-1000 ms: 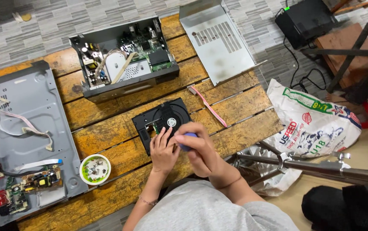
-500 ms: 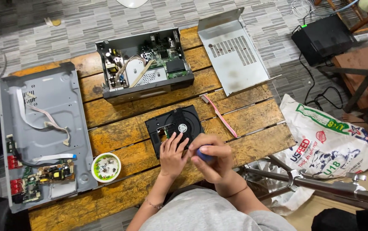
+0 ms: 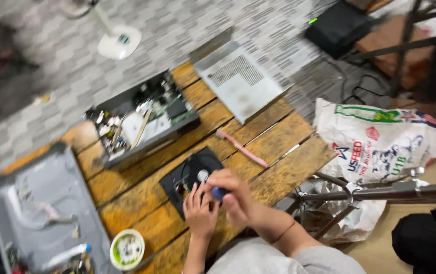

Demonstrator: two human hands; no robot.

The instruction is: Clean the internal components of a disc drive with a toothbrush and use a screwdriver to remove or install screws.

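A black disc drive unit (image 3: 186,175) lies on the wooden table (image 3: 142,195) in front of me. My left hand (image 3: 200,212) rests flat on its near edge, fingers spread. My right hand (image 3: 233,195) is closed around a small blue-handled tool (image 3: 219,193), held at the drive's near right corner beside the silver hub (image 3: 203,175). The picture is blurred by head motion.
An opened grey electronics chassis (image 3: 139,119) sits at the table's far side, a grey metal lid (image 3: 238,78) to its right. A pink toothbrush (image 3: 241,148) lies right of the drive. A grey casing (image 3: 43,213) and a small round tub (image 3: 126,248) lie left. A printed sack (image 3: 380,139) stands right.
The camera has swung and tilted, so the table now runs diagonally. Both hands stay at the drive's near edge, the right still gripping the blue tool.
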